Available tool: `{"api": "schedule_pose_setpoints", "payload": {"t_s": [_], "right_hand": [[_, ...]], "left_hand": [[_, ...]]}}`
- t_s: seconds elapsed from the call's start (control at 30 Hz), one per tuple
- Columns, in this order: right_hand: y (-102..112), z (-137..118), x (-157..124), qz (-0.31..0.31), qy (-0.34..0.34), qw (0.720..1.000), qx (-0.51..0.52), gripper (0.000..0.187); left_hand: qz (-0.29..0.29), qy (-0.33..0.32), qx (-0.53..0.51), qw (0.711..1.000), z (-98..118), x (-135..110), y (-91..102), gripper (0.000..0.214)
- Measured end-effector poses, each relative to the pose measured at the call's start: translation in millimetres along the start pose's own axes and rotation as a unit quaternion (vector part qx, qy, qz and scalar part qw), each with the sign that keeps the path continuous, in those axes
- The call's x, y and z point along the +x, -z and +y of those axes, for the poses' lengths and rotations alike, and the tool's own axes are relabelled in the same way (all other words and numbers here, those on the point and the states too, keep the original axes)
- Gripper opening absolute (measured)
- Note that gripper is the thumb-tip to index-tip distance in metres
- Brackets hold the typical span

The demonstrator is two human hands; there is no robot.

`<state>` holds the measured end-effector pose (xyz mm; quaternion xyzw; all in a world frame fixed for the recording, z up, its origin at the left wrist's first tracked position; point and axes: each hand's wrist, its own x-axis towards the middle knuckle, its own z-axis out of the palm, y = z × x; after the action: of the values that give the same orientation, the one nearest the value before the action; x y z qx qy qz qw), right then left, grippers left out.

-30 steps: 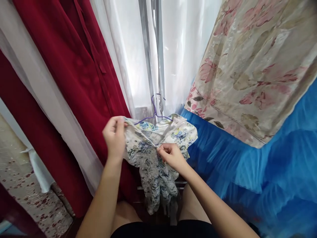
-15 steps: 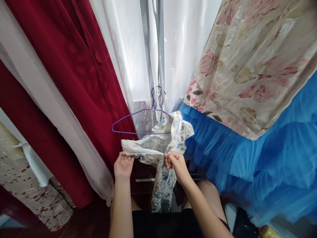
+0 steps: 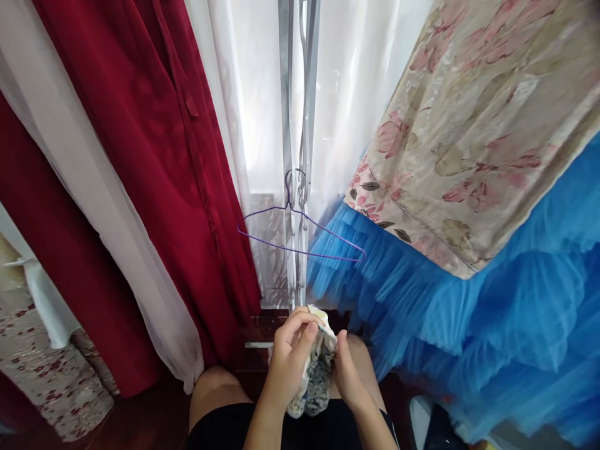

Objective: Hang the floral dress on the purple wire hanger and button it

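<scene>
Low in front of my lap I hold a white floral garment (image 3: 317,382), bunched up between both hands. My left hand (image 3: 291,353) is closed on its upper left edge, thumb and fingers pinching the pale cloth. On the other side, my right hand (image 3: 349,372) grips the right edge, thumb on top and fingers mostly hidden. Above them a thin purple hanger (image 3: 300,251) hangs bare by its hook from a grey metal chain or strip (image 3: 302,125). The hanger and the garment are apart.
Red and white drapes (image 3: 154,187) hang at left beside a beige flowered cloth (image 3: 60,387). At right hang a pink floral cloth (image 3: 450,162) and blue ruffled tulle (image 3: 510,312). A white curtain (image 3: 262,112) is behind the hanger. Dark and white objects lie on the floor at lower right.
The garment has come off the purple hanger and moved down toward my lap, now bunched. Both hands have moved lower and closer together. The hanger has swung and tilted down to the right.
</scene>
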<state>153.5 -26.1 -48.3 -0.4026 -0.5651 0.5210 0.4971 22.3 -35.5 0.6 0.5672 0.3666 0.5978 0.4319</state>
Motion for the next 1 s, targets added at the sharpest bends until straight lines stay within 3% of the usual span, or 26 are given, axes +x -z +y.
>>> {"api": "schedule_pose_setpoints", "payload": {"t_s": [0.17, 0.27, 0.37, 0.43, 0.47, 0.53, 0.57, 0.67, 0.77, 0.9, 1.0], "right_hand": [[1, -20, -13, -0.078, -0.045, 0.994, 0.062, 0.038], [12, -18, -17, -0.055, -0.031, 0.995, 0.079, 0.033], [40, -28, -14, -0.11, -0.052, 0.992, 0.019, 0.03], [66, -46, -5, -0.142, -0.064, 0.986, -0.061, 0.028], [80, -59, 2, -0.122, -0.048, 0.985, -0.112, 0.026], [105, -85, 23, -0.141, -0.012, 0.973, -0.184, 0.021], [116, -97, 37, -0.133, 0.017, 0.97, -0.204, 0.02], [134, -126, 89, -0.023, 0.13, 0.968, -0.214, 0.021], [129, -140, 147, 0.037, 0.179, 0.968, -0.174, 0.02], [98, -141, 204, -0.04, 0.058, 0.998, -0.006, 0.022], [74, -135, 217, -0.102, -0.009, 0.994, 0.037, 0.023]], "left_hand": [[0.046, -0.028, 0.106, 0.993, -23, -7, 6.6, 0.033], [-0.073, 0.047, 0.093, 0.992, -38, -20, 24.0, 0.05], [-0.205, 0.124, 0.143, 0.96, -53, -39, 43.4, 0.042], [-0.222, 0.125, 0.238, 0.937, -62, -46, 58.4, 0.032], [-0.218, 0.118, 0.284, 0.926, -65, -46, 66.9, 0.03], [-0.198, 0.092, 0.35, 0.911, -65, -37, 85.2, 0.032], [-0.183, 0.073, 0.372, 0.907, -62, -30, 94.1, 0.031], [-0.124, -0.015, 0.421, 0.898, -42, -1, 113.5, 0.03], [-0.067, -0.119, 0.444, 0.886, -11, 26, 115.3, 0.034], [-0.01, -0.188, 0.41, 0.892, 25, 44, 106.6, 0.036], [0.013, -0.197, 0.401, 0.894, 39, 51, 115.6, 0.034]]}}
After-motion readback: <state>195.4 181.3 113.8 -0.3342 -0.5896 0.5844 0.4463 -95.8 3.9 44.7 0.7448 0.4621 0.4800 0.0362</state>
